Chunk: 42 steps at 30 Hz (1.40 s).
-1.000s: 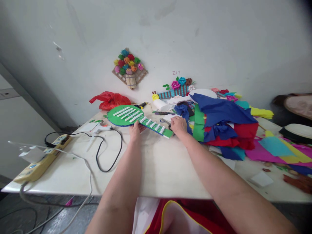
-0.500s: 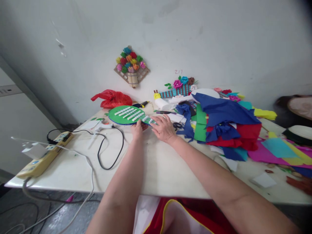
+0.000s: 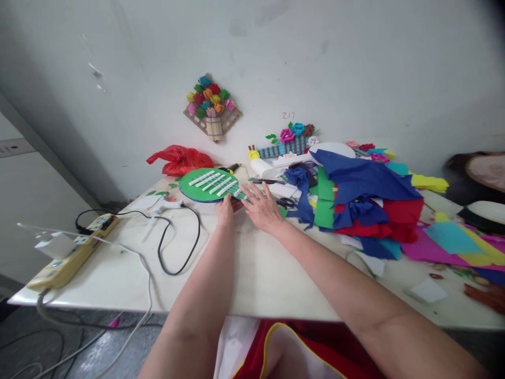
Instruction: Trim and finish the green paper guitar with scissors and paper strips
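Observation:
A green paper racket [image 3: 205, 185] with white strips glued across it lies at the far side of the white table [image 3: 260, 273]. My left hand [image 3: 225, 209] rests on the racket's neck with its fingers curled down on it. My right hand [image 3: 262, 208] lies flat over the green handle, fingers spread, hiding most of it. Black scissors [image 3: 286, 202] lie just right of my right hand.
A heap of coloured paper sheets [image 3: 363, 200] fills the right side. A glue gun [image 3: 168, 205] with a black cord [image 3: 173, 247] and a yellow power strip [image 3: 67, 258] lie left. A red plastic bag [image 3: 179, 159] sits by the wall, under a paper flower basket [image 3: 212, 108].
My right hand slid left from the handle's end by the blue paper onto the handle beside my left hand, fingers now spread. The racket shifted slightly.

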{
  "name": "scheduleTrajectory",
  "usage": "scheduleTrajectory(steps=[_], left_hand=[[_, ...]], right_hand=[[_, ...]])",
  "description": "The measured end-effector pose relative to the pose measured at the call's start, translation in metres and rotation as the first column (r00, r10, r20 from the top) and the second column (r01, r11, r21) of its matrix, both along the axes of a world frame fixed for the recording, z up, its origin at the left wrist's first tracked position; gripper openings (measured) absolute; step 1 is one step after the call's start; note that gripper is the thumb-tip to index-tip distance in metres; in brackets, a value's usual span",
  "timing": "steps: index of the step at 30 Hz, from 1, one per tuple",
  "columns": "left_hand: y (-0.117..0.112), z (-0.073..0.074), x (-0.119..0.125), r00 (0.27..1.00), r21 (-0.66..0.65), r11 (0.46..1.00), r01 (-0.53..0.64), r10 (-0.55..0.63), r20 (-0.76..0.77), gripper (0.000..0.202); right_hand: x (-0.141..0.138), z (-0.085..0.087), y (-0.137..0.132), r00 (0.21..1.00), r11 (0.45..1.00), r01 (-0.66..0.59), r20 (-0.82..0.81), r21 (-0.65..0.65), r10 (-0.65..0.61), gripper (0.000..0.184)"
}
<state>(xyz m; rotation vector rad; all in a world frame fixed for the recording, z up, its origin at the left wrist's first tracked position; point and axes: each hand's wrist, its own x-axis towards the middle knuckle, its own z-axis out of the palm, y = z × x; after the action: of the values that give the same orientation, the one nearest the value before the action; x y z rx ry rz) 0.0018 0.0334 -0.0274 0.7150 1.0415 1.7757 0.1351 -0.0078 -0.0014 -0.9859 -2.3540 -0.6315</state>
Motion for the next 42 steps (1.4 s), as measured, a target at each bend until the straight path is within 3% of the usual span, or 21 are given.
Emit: scheduleTrajectory(steps=[5,13,22,30,42], left_hand=[[-0.004,-0.001,0.010,0.994,-0.005,0.997,0.071,-0.071,-0.083,0.013],[-0.007,0.001,0.016,0.988,-0.049,0.990,0.131,-0.135,-0.074,0.014],[-0.005,-0.001,0.016,0.989,-0.101,0.989,0.108,-0.117,-0.093,0.015],[-0.008,0.000,0.017,0.986,-0.070,0.990,0.124,-0.130,-0.101,0.015],[-0.005,-0.002,0.016,0.989,-0.070,0.992,0.101,-0.108,-0.102,0.016]], right_hand=[[-0.002,0.002,-0.001,0.993,1.000,0.005,-0.116,-0.017,-0.007,0.030],[-0.011,0.007,0.009,0.964,0.992,0.054,-0.253,-0.116,-0.082,0.026],[-0.015,0.011,0.019,0.979,0.992,0.048,-0.192,-0.119,-0.071,0.027],[-0.018,0.019,0.032,0.988,0.994,0.011,-0.154,-0.108,-0.028,0.029],[-0.016,0.014,0.049,0.979,0.982,-0.188,-0.078,0.024,0.190,0.017]])
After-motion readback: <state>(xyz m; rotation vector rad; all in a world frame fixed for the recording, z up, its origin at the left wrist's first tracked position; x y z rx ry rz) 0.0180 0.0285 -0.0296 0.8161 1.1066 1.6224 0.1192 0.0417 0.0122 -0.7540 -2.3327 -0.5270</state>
